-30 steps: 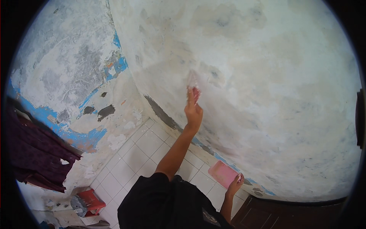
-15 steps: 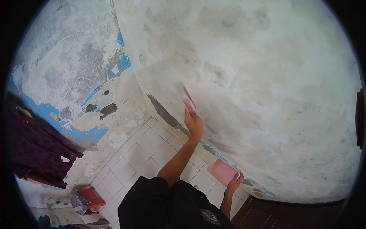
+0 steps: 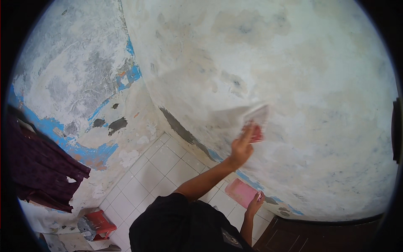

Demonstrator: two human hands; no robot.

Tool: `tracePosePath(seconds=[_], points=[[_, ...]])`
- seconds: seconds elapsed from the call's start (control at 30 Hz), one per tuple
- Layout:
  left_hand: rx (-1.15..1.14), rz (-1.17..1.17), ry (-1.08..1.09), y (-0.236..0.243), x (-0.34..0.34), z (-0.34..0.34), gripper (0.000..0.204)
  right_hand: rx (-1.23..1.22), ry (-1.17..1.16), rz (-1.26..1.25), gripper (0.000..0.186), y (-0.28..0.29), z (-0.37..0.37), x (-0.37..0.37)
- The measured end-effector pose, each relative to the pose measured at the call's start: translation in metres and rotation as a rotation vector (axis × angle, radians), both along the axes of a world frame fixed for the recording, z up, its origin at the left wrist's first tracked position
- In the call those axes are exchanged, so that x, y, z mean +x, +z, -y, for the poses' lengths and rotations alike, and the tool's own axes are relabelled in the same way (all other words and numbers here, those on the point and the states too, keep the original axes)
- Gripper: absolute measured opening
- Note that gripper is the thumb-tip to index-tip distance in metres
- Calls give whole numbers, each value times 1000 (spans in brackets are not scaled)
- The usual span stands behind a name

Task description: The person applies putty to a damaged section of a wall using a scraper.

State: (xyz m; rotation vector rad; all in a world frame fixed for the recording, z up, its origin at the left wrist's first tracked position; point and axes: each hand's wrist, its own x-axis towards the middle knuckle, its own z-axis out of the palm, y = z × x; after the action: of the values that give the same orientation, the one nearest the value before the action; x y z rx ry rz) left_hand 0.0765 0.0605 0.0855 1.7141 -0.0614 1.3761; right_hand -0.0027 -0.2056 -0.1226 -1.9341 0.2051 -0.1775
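Note:
My left hand (image 3: 242,149) is closed on a red putty spreader (image 3: 257,133), its blade pale and smeared by motion. The spreader is held up at the patched whitish wall (image 3: 319,96); whether its edge touches the plaster I cannot tell. Lower and to the right, my right hand (image 3: 254,205) grips one end of a shallow pink plastic tray (image 3: 241,192). The tray is near the foot of the wall. Any putty on it is hard to make out.
Purple cloth (image 3: 44,164) hangs along the left wall. A red stool (image 3: 100,222) with a grey-smeared object beside it stands at the lower left. White tiles (image 3: 163,161) cover the floor. Dark brown panelled wood (image 3: 289,237) lies at the lower right.
My left hand has swept the spreader to the right across the wall, turning its blade to face more flatly. My right hand and the tray have shifted slightly left.

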Motion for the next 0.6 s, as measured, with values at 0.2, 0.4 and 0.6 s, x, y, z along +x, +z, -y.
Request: tracePosePath(seconds=[0.2,0.4,0.6], points=[[-9,-136,464,-52,42,-89,75,-58,-13,50,45,16,-10,9],[192,-160,262,-86,16,-45,69,-87,-9,70,47,-6,-9,11],[-343,-261,-17,-59,-53,-81,39,16,23,85,43,10,-42,20]])
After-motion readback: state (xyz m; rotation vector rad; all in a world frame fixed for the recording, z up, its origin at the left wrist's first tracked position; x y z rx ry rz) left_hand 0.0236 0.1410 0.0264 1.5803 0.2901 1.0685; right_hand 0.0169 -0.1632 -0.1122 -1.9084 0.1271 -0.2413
